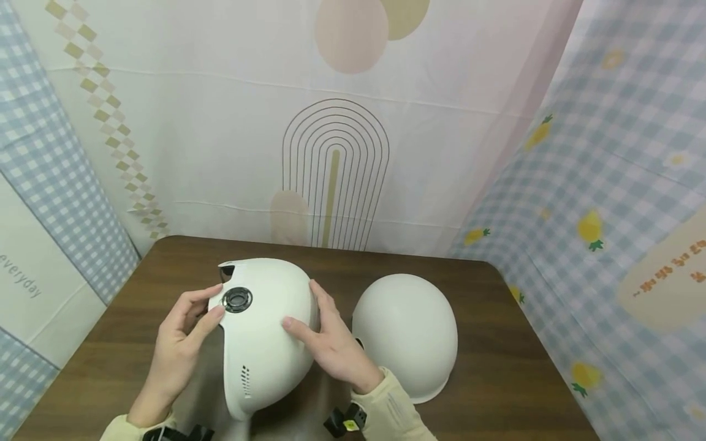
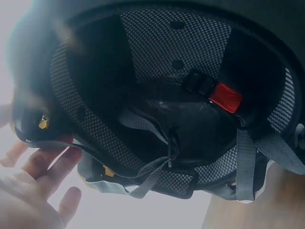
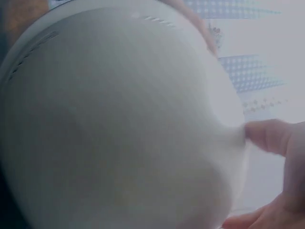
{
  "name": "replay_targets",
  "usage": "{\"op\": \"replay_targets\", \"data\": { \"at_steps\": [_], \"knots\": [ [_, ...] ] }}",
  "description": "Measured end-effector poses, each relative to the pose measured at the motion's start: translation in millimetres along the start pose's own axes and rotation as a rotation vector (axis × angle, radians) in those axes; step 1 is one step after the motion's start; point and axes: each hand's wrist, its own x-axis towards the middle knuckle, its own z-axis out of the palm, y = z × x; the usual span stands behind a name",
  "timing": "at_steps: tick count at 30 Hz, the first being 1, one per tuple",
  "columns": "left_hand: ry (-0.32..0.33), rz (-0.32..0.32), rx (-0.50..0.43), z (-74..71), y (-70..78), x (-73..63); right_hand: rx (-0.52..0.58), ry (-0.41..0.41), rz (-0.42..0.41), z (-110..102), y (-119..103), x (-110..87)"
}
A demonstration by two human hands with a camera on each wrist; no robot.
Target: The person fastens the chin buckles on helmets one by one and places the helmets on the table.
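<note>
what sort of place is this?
Probably a makeshift tabletop recording booth: a dark wooden table with a patterned white cloth hung behind it and blue-checked cloth along the sides.

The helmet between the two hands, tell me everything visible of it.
The helmet is smooth, white, plastic-looking, with a round black disc on its side and small vents. Inside are mesh pads, grey straps and a red-and-black buckle. It is tipped sideways over the table, opening toward the person's left. The left hand grips its edge near the disc; the right hand rests against its crown.
</note>
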Motion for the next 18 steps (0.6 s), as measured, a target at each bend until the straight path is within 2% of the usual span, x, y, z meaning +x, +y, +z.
{"op": "replay_targets", "data": {
  "at_steps": [4,8,13,18],
  "knots": [
    [0.002,0.002,-0.073,-1.4,-2.6,-0.2,0.021,0.014,0.072,3,11,4.3],
    [0.001,0.016,-0.136,-2.7,-5.1,-1.4,0.046,-0.025,0.122,8,22,8.3],
    [0.0,0.032,-0.175,-3.1,-5.8,-2.4,0.065,-0.054,0.095,10,27,10.0],
    [0.004,0.015,-0.139,-1.7,-4.2,-0.8,0.075,-0.039,0.065,11,28,11.7]
  ]
}}
